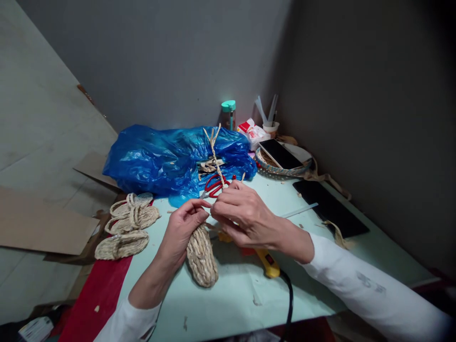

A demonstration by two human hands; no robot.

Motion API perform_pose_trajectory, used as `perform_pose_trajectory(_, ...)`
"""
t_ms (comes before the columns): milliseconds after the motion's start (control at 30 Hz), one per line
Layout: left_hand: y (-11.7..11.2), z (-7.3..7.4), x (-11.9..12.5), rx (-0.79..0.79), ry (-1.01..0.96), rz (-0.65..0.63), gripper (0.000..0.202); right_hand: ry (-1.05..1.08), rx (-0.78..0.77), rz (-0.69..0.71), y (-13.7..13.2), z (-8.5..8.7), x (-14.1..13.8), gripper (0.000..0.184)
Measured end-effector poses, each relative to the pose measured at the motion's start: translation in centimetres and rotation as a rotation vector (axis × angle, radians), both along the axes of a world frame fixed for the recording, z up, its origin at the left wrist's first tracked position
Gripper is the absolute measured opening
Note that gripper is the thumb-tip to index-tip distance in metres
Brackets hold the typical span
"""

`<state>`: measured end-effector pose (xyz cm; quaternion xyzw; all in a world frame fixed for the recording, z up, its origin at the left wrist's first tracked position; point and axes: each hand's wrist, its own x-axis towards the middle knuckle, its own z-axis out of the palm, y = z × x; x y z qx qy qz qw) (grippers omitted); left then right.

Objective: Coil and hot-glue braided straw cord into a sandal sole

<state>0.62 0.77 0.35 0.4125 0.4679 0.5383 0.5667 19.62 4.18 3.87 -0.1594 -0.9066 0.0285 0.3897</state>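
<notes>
My left hand (185,228) is closed around the top end of a woven straw sole (202,256) that lies on the pale green table (231,294). My right hand (240,216) is closed in a pinch on a braided straw cord (215,154) that rises from the sole toward the back. Both hands meet at the sole's upper end. Red-handled scissors (215,185) lie just behind my fingers.
A blue plastic bag (160,159) fills the back of the table. Finished straw sandals (130,223) lie at the left. A yellow glue gun (268,262) with a black cable sits under my right wrist. A phone on a round woven tray (281,156), a dark mat (329,209), a jar and a cup stand right.
</notes>
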Motion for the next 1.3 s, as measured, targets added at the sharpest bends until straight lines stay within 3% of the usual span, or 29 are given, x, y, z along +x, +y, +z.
perform_pose_trajectory(167, 0.6, 0.4, -0.8, 0.038, -0.008, 0.179, 0.036, 0.054, -0.172, 0.052, -1.3, 1.0, -0.1, 0.023)
perform_pose_trajectory(367, 0.9, 1.3, -1.7, 0.110, -0.058, 0.342, 0.044, -0.086, -0.330, 0.196, -3.7, 1.2, 0.3, 0.030)
perform_pose_trajectory(533, 1.0, 1.6, -2.2, 0.161, -0.105, 0.442, 0.046, -0.352, -0.304, 0.222, -5.5, 1.9, 1.5, 0.015)
perform_pose_trajectory(667, 1.2, 1.7, -2.7, 0.189, -0.170, 0.522, 0.047, -0.438, -0.288, 0.299, -6.5, 2.2, 1.6, 0.025)
perform_pose_trajectory(767, 1.2, 1.8, -2.7, 0.189, -0.221, 0.531, 0.050, -0.370, -0.333, 0.196, -6.7, 1.5, 1.4, 0.026)
perform_pose_trajectory(933, 0.4, 2.4, -1.9, 0.182, -0.284, 0.496, 0.051, -0.200, -0.561, -0.110, -5.9, 0.4, 1.3, 0.024)
perform_pose_trajectory(1000, 0.1, 2.7, -1.5, 0.182, -0.292, 0.494, 0.050, -0.206, -0.652, -0.183, -5.8, 0.3, 1.2, 0.033)
perform_pose_trajectory(1100, -0.3, 2.9, -1.1, 0.199, -0.291, 0.496, 0.047, -0.178, -0.817, -0.146, -5.9, 0.3, 0.6, 0.050)
perform_pose_trajectory(1300, -0.6, 2.8, -0.9, 0.248, -0.255, 0.489, 0.043, -0.099, -0.881, -0.104, -5.3, 0.2, -0.5, 0.029)
